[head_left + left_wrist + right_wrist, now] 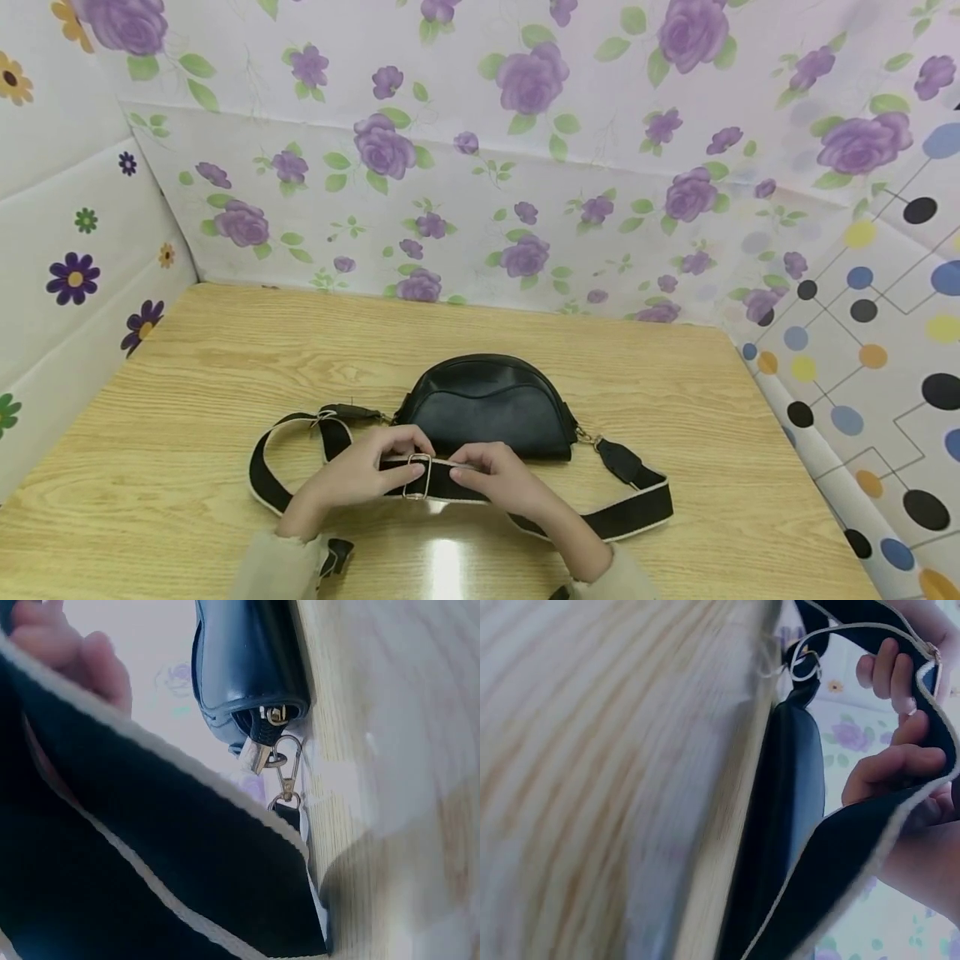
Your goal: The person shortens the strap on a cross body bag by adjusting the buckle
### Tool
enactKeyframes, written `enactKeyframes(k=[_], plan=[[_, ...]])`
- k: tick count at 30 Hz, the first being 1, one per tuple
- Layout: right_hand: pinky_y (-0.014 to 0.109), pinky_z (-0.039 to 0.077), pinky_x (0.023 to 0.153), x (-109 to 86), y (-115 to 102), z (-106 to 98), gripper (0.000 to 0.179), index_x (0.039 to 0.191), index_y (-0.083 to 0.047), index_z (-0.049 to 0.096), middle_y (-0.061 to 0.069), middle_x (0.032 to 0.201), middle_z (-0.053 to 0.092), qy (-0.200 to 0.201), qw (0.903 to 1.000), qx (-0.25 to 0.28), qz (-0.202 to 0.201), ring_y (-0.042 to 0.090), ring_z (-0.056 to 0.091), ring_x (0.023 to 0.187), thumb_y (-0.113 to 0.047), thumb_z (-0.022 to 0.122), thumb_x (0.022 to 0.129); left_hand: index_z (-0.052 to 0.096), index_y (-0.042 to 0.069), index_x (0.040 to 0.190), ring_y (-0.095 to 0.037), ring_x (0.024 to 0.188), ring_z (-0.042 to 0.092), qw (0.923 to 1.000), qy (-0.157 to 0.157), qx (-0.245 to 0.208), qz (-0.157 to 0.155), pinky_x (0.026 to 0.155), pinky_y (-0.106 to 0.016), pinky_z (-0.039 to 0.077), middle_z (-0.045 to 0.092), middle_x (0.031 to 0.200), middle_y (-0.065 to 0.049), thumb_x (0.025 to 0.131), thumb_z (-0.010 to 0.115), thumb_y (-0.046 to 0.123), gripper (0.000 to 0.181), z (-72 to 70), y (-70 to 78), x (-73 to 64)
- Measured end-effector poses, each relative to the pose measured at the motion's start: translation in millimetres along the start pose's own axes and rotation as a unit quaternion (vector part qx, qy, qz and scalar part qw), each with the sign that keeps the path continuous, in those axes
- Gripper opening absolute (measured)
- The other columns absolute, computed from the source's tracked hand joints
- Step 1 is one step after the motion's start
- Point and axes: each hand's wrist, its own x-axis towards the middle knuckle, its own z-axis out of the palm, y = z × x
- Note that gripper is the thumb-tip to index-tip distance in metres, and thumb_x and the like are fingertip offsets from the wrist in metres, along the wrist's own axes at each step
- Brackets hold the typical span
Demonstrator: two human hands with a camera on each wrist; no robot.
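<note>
A black half-moon bag (487, 408) stands on the wooden table, its wide black strap (633, 510) with pale edges looping out to both sides. In front of the bag, my left hand (378, 458) pinches the strap beside a gold slide buckle (417, 477), thumb at the buckle's frame. My right hand (498, 477) pinches the strap just right of the buckle, thumb in front and fingers behind. In the right wrist view, the strap (855, 847) runs raised from the fingers. A gold clasp (287, 769) joins strap and bag in the left wrist view.
The wooden table (262, 350) reaches back to a wall covering (450, 208) with purple flowers. A daisy-patterned sheet (67, 208) stands at the left, a dotted one (862, 400) at the right. Light glares off the table between the forearms.
</note>
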Motion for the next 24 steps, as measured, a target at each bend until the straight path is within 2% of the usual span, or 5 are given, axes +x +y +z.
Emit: enactKeyframes(k=[4, 8, 12, 16, 24], plan=[[0.020, 0.031, 0.050, 1.7, 6.9, -2.1, 0.016, 0.091, 0.009, 0.058, -0.002, 0.056, 0.037, 0.002, 0.9989, 0.044, 0.013, 0.006, 0.030, 0.047, -0.004, 0.049, 0.091, 0.057, 0.007, 0.096, -0.005, 0.065, 0.052, 0.9995, 0.027, 0.000, 0.018, 0.063, -0.025, 0.044, 0.058, 0.073, 0.005, 0.073, 0.073, 0.012, 0.028, 2.6, 9.9, 2.7], [0.020, 0.035, 0.050, 1.4, 5.1, -3.7, 0.018, 0.091, 0.013, 0.055, -0.003, 0.059, 0.043, 0.006, 0.9955, 0.089, 0.032, 0.007, 0.038, 0.050, -0.003, 0.048, 0.092, 0.057, 0.008, 0.099, -0.009, 0.076, 0.056, 0.9992, 0.038, 0.009, -0.002, 0.071, -0.027, 0.045, 0.061, 0.084, 0.002, 0.065, 0.080, 0.015, 0.042, 5.5, 7.2, 3.8], [0.021, 0.037, 0.049, 1.1, 5.5, -4.5, 0.021, 0.092, 0.014, 0.053, -0.004, 0.063, 0.045, 0.009, 0.9909, 0.125, 0.049, 0.006, 0.040, 0.053, -0.006, 0.047, 0.092, 0.058, 0.008, 0.104, -0.012, 0.092, 0.056, 0.9983, 0.052, 0.018, -0.017, 0.081, -0.030, 0.043, 0.060, 0.099, 0.001, 0.067, 0.079, 0.021, 0.045, 7.0, -0.7, 4.0], [0.020, 0.036, 0.047, 0.9, 7.2, -4.6, 0.024, 0.093, 0.017, 0.051, -0.004, 0.067, 0.047, 0.010, 0.9885, 0.143, 0.048, 0.006, 0.040, 0.055, -0.007, 0.047, 0.093, 0.060, 0.004, 0.104, -0.014, 0.091, 0.056, 0.9974, 0.070, 0.016, -0.006, 0.080, -0.031, 0.045, 0.061, 0.100, 0.000, 0.070, 0.077, 0.024, 0.043, 7.2, -4.8, 3.6], [0.020, 0.035, 0.046, 0.3, 7.1, -3.9, 0.026, 0.093, 0.018, 0.052, -0.003, 0.072, 0.055, 0.018, 0.9819, 0.177, 0.064, 0.005, 0.042, 0.054, -0.008, 0.049, 0.092, 0.063, 0.001, 0.102, -0.013, 0.089, 0.059, 0.9966, 0.081, 0.010, 0.010, 0.078, -0.030, 0.046, 0.064, 0.097, -0.001, 0.069, 0.077, 0.021, 0.041, 6.9, -3.9, 4.0]])
